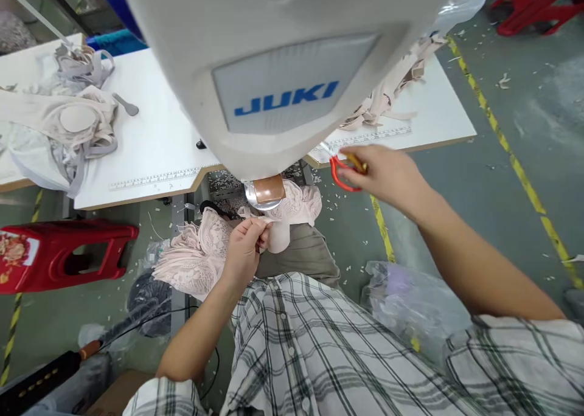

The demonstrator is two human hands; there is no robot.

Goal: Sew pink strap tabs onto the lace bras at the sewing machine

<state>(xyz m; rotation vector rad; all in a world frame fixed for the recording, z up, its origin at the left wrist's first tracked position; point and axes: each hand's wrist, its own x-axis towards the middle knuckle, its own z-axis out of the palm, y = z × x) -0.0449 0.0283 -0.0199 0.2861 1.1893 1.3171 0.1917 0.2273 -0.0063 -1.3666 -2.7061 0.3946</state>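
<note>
In the lower middle, my left hand (246,246) pinches the edge of a pale pink lace bra (298,206) between thumb and fingers. The bra lies partly across my lap and beneath the sewing machine head (191,57), close to a brown tab (269,189) above a round metal part. Off to the right, over the table's edge, my right hand (387,176) is closed around a pair of scissors (337,174) with a red handle loop. Their blades point up and left, and my fingers hide part of the handles.
A pile of pink lace bras (196,255) hangs left of my lap. More bras and straps (73,118) lie on the white table (141,133), near a small grey tool (125,104). Pale strips (378,103) lie at right. A red stool (103,236) and plastic bags (401,294) stand below.
</note>
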